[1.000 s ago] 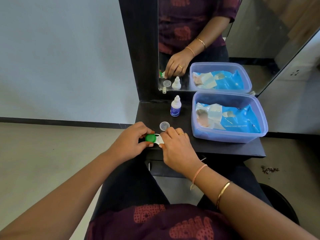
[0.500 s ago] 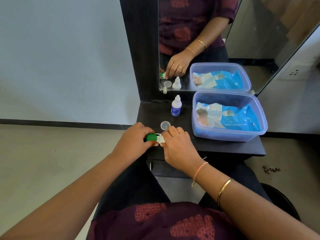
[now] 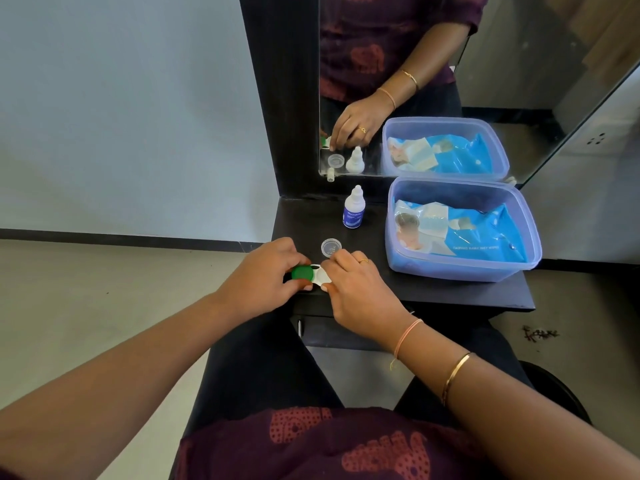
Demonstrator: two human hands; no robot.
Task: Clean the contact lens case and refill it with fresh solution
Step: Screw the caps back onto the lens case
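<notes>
Head view: I look down on a small dark desk [image 3: 450, 292] set against a mirror, with both hands meeting at its front-left corner.
Case position: I see the contact lens case [image 3: 313, 274] lying at the front edge near the left corner, directly between the two hands.
Long axis: it runs left to right along the front edge, the green cap [image 3: 302, 273] at the left end and the white well at the right end.
Left hand: my left hand [image 3: 263, 282] is curled over the green end, fingers pinched around the cap.
Right hand: my right hand [image 3: 360, 289] is closed on the white end, fingertips pressing that side down against the desk.
Nearer hand: neither; each hand holds its own end, so I judge any twist on the green cap falls to the left hand while the right one braces.
Loose lid: a clear lid [image 3: 330, 246] lies flat just behind the case, apart from it, which suggests the white well is already uncovered, though fingers hide it.
Solution: the dropper bottle [image 3: 353, 209] stands upright toward the back edge, behind the lid, closer to my right hand.
Tub: a plastic tub [image 3: 464, 268] of wipes fills the right half of the desk, well apart from the case.
</notes>
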